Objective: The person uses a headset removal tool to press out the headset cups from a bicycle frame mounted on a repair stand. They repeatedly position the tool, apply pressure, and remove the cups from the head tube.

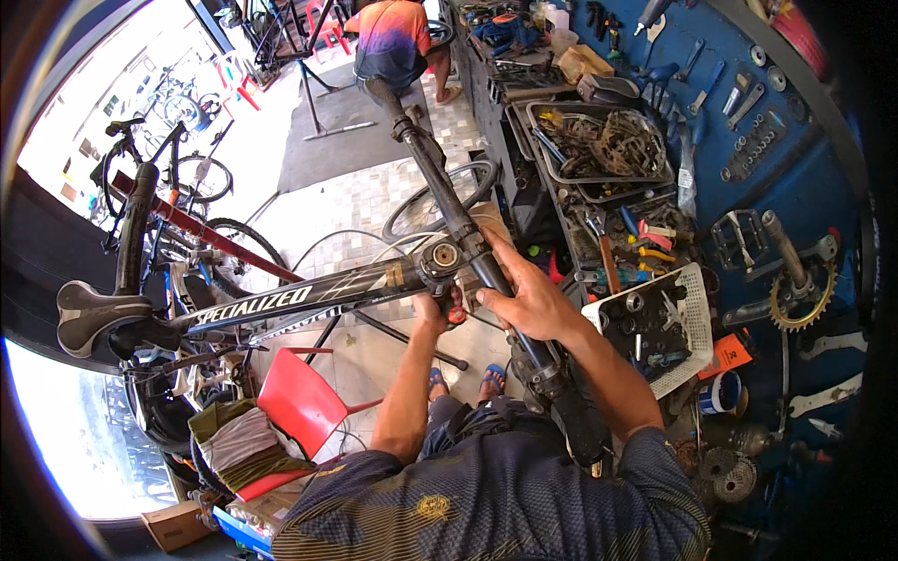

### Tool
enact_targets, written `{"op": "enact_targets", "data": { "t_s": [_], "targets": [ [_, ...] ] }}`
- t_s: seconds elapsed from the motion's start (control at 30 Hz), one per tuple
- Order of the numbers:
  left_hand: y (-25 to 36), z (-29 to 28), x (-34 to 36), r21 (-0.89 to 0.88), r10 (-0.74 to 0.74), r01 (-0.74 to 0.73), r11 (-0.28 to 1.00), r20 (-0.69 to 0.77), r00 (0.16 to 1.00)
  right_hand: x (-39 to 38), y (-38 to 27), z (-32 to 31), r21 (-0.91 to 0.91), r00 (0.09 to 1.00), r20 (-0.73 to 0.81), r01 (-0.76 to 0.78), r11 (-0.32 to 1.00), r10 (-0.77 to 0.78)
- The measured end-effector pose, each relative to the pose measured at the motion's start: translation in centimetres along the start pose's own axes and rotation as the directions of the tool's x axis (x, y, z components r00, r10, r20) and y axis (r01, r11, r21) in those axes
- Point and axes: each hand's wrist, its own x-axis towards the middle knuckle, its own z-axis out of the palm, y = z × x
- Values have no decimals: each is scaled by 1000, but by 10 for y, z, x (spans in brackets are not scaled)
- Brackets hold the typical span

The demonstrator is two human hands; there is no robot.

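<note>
A black bicycle frame (pixel 355 281) with white lettering stretches across the view, its saddle (pixel 98 313) at the left. My right hand (pixel 538 299) grips the black handlebar (pixel 449 201) just right of the stem (pixel 442 255), thumb on the near side and fingers reaching over the bar. Below the stem, my left hand (pixel 432 310) is closed around a small red-orange object (pixel 456 314). The frame and stem partly cover those fingers, so the object's kind cannot be made out. Thin cables loop from the front of the bike.
At the right, a workbench carries a tray of cables and parts (pixel 603 145), pliers (pixel 650 248) and a white basket (pixel 687 346). Tools hang on the blue wall (pixel 739 178). A red chair (pixel 304 397) stands at the left. Another person (pixel 391 42) crouches far ahead near a loose wheel.
</note>
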Motion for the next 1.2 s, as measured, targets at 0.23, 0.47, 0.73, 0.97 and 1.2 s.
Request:
{"op": "enact_targets", "data": {
  "t_s": [0.23, 0.47, 0.73, 0.97, 1.2],
  "targets": [
    [27, -20, 0, 235, -236, 215, 948, 66, 969, 8, -11, 1, -59, 1000, -16, 21, 998, -22],
    [-48, -42, 3, 19, 67, -64, 998, -282, 957, 2, 4, 1, 154, 993, -111, -9, 988, 27],
    [-85, -97, -7, -27, -253, 257, 966, -297, 921, -2, 105, -51, 501, 957, -27, -237, 832, 289],
    [-98, -120, -72, 90, -257, 290, 953, -270, 928, -18, 185, -34, 529, 916, -21, -329, 782, 400],
    [-74, -144, -148, 201, -288, 374, 905, -356, 889, -10, 238, -8, 212, 873, -52, -464, 860, 484]
  ]
}}
